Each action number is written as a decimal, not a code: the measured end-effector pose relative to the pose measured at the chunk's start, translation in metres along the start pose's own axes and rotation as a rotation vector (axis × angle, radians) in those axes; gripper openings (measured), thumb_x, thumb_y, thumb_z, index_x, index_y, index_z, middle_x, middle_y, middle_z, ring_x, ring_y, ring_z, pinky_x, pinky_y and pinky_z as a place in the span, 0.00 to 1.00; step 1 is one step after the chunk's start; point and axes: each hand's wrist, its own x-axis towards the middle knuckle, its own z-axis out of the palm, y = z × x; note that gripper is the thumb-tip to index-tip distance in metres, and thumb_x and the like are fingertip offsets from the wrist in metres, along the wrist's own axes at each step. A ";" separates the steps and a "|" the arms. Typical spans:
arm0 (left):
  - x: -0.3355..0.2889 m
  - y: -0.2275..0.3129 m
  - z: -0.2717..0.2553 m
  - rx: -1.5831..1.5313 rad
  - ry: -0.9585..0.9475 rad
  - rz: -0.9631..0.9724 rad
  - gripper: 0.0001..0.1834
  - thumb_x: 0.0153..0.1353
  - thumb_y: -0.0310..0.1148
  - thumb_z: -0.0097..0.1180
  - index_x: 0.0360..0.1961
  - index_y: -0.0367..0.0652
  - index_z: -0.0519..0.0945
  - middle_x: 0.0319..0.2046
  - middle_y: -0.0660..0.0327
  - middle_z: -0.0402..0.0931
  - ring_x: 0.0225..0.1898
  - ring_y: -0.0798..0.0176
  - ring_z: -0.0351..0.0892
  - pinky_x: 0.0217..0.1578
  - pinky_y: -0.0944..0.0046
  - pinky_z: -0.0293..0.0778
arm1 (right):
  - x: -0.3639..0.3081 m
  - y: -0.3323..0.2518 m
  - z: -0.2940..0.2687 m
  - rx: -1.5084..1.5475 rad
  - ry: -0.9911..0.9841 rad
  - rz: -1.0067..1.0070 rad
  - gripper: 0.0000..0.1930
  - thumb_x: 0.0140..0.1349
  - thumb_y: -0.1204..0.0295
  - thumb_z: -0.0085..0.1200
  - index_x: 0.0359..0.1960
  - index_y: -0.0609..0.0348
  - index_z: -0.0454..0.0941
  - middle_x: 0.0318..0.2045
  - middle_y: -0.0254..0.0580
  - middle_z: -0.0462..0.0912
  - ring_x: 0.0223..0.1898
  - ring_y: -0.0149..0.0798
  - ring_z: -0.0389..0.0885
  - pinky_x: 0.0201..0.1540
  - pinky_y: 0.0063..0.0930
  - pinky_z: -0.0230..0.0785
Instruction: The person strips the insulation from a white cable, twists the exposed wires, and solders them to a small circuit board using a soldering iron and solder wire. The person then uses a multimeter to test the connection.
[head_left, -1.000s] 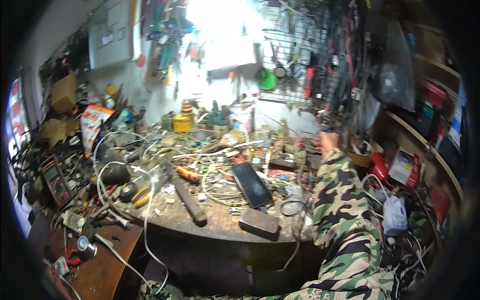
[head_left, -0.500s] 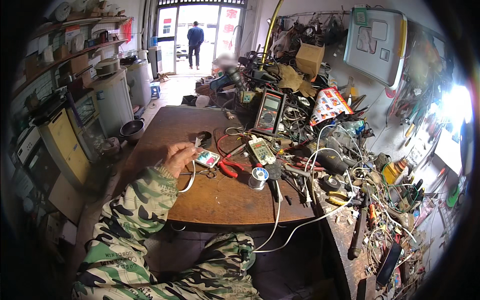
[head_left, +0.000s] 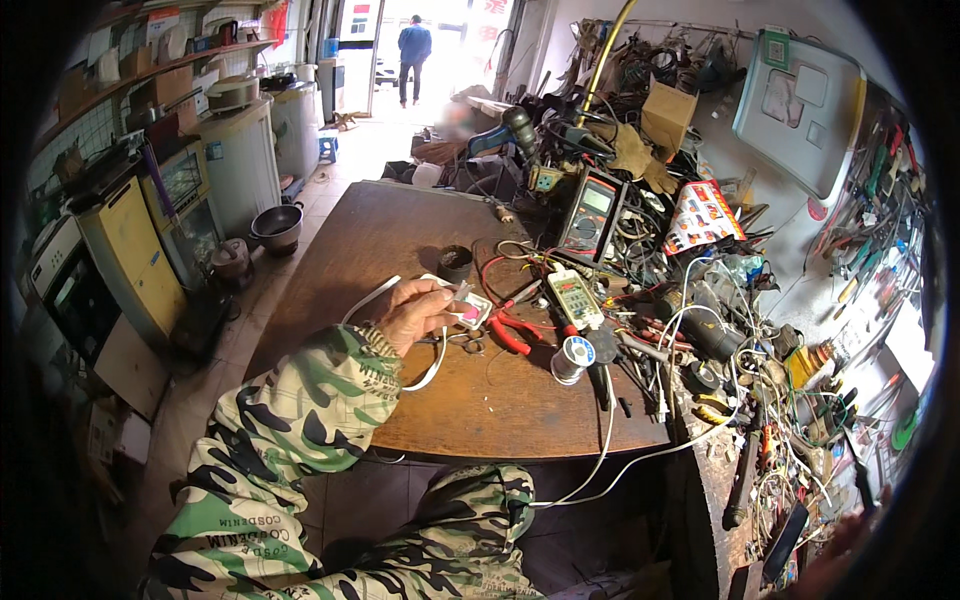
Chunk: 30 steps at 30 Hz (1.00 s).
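My left hand (head_left: 418, 312) reaches over the table with thumb and fingers pinched together around a small translucent piece (head_left: 462, 291). Just under the fingertips lies a white plastic case (head_left: 480, 307) with something pink inside, partly covered by the hand. A flat white cord (head_left: 432, 370) passes by the hand. Beside the case are red-handled pliers (head_left: 512, 335) and a pair of scissors (head_left: 468, 344). At the lower right edge, my right hand (head_left: 842, 548) is dark and blurred next to a long dark-handled tool (head_left: 862, 480); whether it grips this is unclear.
A solder spool (head_left: 573, 360), a pale meter with a printed panel (head_left: 574, 298) and a dark multimeter (head_left: 592, 220) stand to the right. A small dark cup (head_left: 455, 264) sits behind the case. Tangled cables and tools (head_left: 790, 400) crowd the right side. A person (head_left: 414, 60) stands at the doorway.
The view has turned, so the table appears farther right. My right hand has come into view at the lower right edge. My left hand stays pinched over the white case.
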 end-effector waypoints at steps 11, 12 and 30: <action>0.001 0.002 0.005 -0.091 0.060 -0.140 0.12 0.67 0.33 0.56 0.45 0.34 0.78 0.42 0.54 0.81 0.48 0.55 0.83 0.48 0.58 0.81 | -0.165 0.033 0.466 1.027 -0.468 0.687 0.16 0.68 0.62 0.54 0.52 0.55 0.71 0.32 0.43 0.81 0.35 0.39 0.82 0.42 0.36 0.78; 0.001 -0.001 0.002 -0.077 0.053 -0.127 0.12 0.67 0.33 0.55 0.45 0.34 0.78 0.43 0.54 0.80 0.48 0.55 0.83 0.49 0.58 0.80 | -0.170 0.033 0.478 1.002 -0.472 0.697 0.11 0.67 0.65 0.56 0.46 0.54 0.71 0.30 0.42 0.80 0.32 0.38 0.80 0.38 0.34 0.76; -0.002 0.002 0.008 0.045 0.067 -0.133 0.12 0.67 0.33 0.54 0.41 0.33 0.78 0.46 0.51 0.80 0.49 0.50 0.83 0.51 0.55 0.78 | -0.185 0.062 0.522 0.928 -0.577 0.924 0.19 0.70 0.61 0.51 0.50 0.67 0.76 0.40 0.46 0.83 0.39 0.40 0.80 0.51 0.38 0.72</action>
